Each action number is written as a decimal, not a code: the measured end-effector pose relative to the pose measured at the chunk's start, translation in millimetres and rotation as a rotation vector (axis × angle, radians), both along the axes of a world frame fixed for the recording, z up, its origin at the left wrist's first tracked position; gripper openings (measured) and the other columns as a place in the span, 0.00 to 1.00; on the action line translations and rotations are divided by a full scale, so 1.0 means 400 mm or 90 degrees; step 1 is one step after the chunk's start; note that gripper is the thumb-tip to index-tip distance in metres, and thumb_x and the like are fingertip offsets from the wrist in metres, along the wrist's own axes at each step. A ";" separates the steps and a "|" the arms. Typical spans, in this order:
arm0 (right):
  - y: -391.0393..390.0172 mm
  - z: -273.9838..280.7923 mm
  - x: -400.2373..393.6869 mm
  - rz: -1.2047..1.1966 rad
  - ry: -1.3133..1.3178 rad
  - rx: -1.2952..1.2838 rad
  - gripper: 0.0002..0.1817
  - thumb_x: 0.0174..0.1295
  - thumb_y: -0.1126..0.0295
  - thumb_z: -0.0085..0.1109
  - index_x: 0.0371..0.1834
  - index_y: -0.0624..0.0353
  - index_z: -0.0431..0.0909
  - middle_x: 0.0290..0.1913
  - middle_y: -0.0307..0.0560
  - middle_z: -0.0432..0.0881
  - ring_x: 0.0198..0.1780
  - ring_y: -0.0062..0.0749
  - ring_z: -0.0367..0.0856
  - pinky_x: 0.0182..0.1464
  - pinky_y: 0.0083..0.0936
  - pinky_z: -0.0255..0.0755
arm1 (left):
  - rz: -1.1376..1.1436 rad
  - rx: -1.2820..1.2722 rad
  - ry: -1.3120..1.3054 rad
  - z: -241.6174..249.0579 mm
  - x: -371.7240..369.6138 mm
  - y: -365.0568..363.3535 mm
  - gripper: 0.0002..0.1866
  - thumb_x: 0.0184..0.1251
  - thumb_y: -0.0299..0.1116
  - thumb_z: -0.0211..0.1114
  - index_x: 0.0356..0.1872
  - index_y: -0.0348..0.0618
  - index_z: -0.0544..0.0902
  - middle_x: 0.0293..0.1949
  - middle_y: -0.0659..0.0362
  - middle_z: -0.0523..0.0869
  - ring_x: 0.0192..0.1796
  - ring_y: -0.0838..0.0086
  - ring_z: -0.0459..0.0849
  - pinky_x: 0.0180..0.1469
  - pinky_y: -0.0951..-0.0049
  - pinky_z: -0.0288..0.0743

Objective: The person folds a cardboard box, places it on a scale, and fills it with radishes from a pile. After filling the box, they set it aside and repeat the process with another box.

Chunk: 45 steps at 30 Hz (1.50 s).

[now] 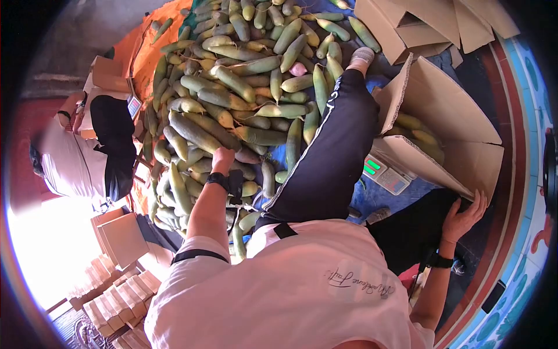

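A large pile of green radishes (232, 102) lies in front of me. My left hand (223, 158) is closed round the lower end of a long green radish (195, 132) on top of the pile. On the right, an open cardboard box (465, 110) has several radishes (414, 136) inside. My right hand (465, 218) rests on the near edge of this box, fingers spread along its flap. Beside the box, a scale (386, 174) with a lit green display sits on a blue sheet.
At the left, another person (75, 151) bends near a box (110, 81) and a second scale (133, 106). Flattened cardboard (430, 23) lies at the upper right. Stacked cartons (119, 299) stand at the lower left. My leg (334, 145) stretches between pile and box.
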State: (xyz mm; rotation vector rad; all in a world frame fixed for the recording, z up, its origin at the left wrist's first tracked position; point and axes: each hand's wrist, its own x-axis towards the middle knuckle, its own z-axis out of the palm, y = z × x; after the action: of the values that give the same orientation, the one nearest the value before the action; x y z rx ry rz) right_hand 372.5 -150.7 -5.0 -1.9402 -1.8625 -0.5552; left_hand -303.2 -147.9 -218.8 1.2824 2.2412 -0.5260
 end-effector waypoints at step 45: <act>-0.009 0.017 -0.025 -0.075 0.040 -0.036 0.29 0.54 0.76 0.59 0.62 0.62 0.65 0.65 0.60 0.65 0.70 0.59 0.57 0.72 0.48 0.51 | -0.197 -0.090 -0.719 0.003 0.240 0.047 0.19 0.54 0.34 0.69 0.43 0.30 0.79 0.34 0.54 0.84 0.32 0.68 0.83 0.35 0.65 0.77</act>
State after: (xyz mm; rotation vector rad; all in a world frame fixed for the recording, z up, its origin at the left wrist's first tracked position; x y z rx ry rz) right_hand 362.7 -154.4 1.7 -2.0905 -1.7513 -0.4758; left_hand -207.2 -129.1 -217.4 1.3577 1.0662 -0.0029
